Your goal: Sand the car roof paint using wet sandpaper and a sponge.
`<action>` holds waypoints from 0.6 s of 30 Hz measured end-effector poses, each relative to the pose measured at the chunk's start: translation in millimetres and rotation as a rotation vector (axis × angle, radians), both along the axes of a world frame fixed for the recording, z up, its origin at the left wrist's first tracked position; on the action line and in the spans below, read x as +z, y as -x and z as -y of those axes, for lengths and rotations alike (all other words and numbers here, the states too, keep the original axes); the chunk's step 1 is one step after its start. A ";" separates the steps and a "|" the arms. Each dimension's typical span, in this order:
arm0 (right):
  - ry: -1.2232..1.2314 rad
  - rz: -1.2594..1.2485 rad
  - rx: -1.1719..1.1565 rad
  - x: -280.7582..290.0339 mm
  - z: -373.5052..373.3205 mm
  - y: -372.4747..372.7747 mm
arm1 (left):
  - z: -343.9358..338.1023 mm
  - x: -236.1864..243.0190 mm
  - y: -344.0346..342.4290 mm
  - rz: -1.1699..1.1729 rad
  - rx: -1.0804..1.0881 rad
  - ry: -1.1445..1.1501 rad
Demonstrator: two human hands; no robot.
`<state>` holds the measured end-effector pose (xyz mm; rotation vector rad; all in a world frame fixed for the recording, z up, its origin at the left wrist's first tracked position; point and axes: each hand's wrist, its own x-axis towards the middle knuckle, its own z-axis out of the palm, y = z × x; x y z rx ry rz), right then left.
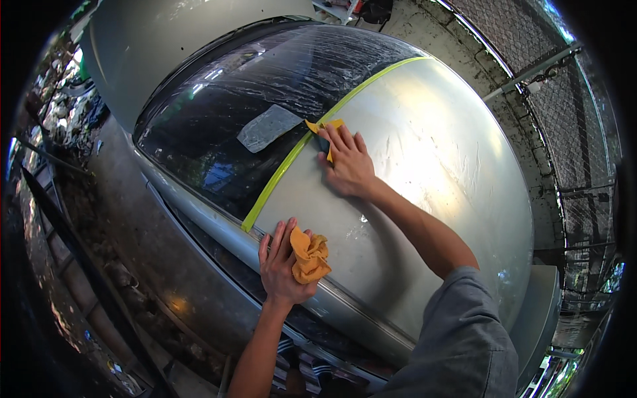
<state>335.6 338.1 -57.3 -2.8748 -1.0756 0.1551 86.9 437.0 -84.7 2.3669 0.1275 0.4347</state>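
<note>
My left hand (284,273) rests at the near edge of a silver car roof (411,219), fingers stretched forward. A crumpled orange cloth (310,255) is tucked at its thumb side. Farther forward, my right hand (350,162) lies on the roof, its fingers pressing down a folded orange piece (330,126) with a dark grey part beneath. That piece touches a yellow-green strip of masking tape (282,174) along the roof's front edge; whether it is cloth or abrasive paper I cannot tell. A flat grey sheet (269,128) lies on the windshield (219,142), left of my right hand.
Whitish streaks run over the wet-looking windshield. The car hood (192,26) is at the far left. A wire-mesh fence (570,119) and a low wall (491,83) stand on the right. Dark rails (86,272) cross the left side.
</note>
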 end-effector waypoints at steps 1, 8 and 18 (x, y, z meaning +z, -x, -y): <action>0.015 0.028 -0.071 2.2 8.6 -19.9 | 3.2 -0.2 -2.3 0.009 -0.007 0.020; 0.062 0.052 0.092 -2.2 -13.0 48.9 | -4.8 -11.2 1.6 0.106 0.011 0.109; 0.014 0.120 -0.050 -6.9 -9.5 -5.1 | 2.8 -19.3 -6.3 0.212 0.026 0.180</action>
